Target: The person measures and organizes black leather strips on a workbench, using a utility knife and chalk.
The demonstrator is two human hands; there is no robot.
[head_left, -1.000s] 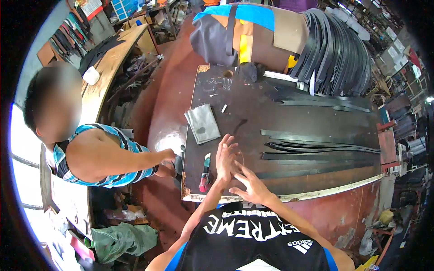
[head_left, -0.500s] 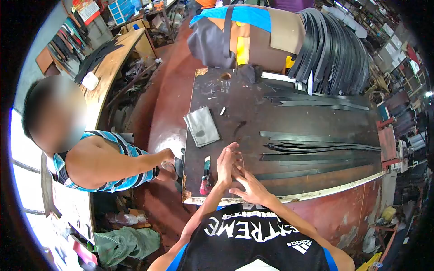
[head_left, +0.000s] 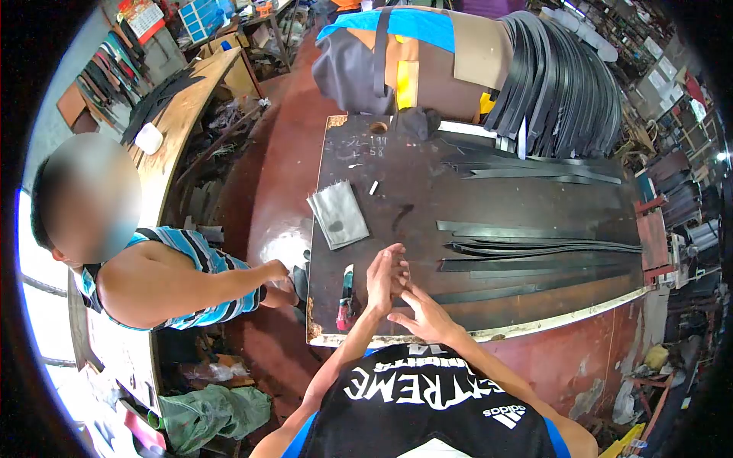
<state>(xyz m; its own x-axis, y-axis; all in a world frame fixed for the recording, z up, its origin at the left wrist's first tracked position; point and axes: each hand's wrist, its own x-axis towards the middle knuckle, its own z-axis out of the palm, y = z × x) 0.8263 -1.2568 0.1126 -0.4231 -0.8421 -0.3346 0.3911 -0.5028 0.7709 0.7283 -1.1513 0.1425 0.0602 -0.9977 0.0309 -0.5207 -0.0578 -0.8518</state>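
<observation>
Near the table's front edge my left hand point(head_left: 384, 281) is raised with its palm turned inward and its fingers loosely stretched. My right hand point(head_left: 424, 316) meets it from the right, its fingertips at the left palm and its thumb apart. Nothing shows in either hand. Just left of them a utility knife point(head_left: 347, 299) with a red handle lies on the dark table point(head_left: 412, 179). Beyond it is a folded grey cloth point(head_left: 339, 217), with a small white piece point(head_left: 373, 188) beside it. Black strips point(head_left: 534, 248) stretch across the right part of the table.
On the left stands a person point(head_left: 183, 275) in a striped sleeveless top, an arm reaching toward the table's left edge. A bundle of black strips point(head_left: 561, 88) hangs over a large roll behind the table. A wooden bench point(head_left: 182, 114) runs along the left.
My right hand's fingers have shifted slightly against my left hand. The person on the left has turned a little, and their hand has moved slightly left.
</observation>
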